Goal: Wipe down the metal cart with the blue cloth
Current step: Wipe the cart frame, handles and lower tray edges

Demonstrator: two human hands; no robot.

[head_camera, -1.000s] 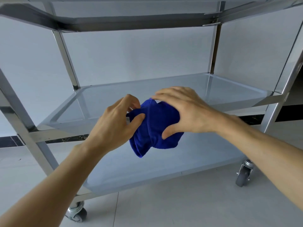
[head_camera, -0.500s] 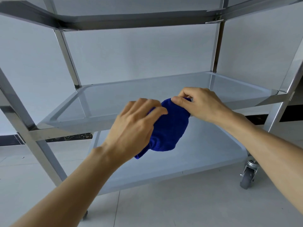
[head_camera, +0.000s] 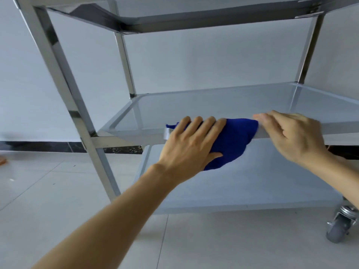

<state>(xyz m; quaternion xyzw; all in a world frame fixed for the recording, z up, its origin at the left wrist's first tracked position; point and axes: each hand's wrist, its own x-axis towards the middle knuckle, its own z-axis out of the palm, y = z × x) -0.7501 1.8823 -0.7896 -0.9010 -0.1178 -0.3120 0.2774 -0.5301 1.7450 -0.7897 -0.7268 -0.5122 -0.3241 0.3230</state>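
- Blue cloth (head_camera: 233,140) drapes over the middle shelf's front rim (head_camera: 136,137).
- Left hand (head_camera: 191,144) presses it, fingers straight; right hand (head_camera: 293,136) rests flat beside it.
- Soft, light, probably bunches: press it through the palm.

Soft, even, bluish daylight without hard shadows; both hands (head_camera: 196,144) smear with motion blur, frame edges bow outward.

Blue cloth (head_camera: 236,139) moved from mid-air onto middle shelf front rim (head_camera: 136,137). Left hand (head_camera: 191,146) now flattened over it; right hand (head_camera: 297,136) released cloth, fingertips at its right edge.
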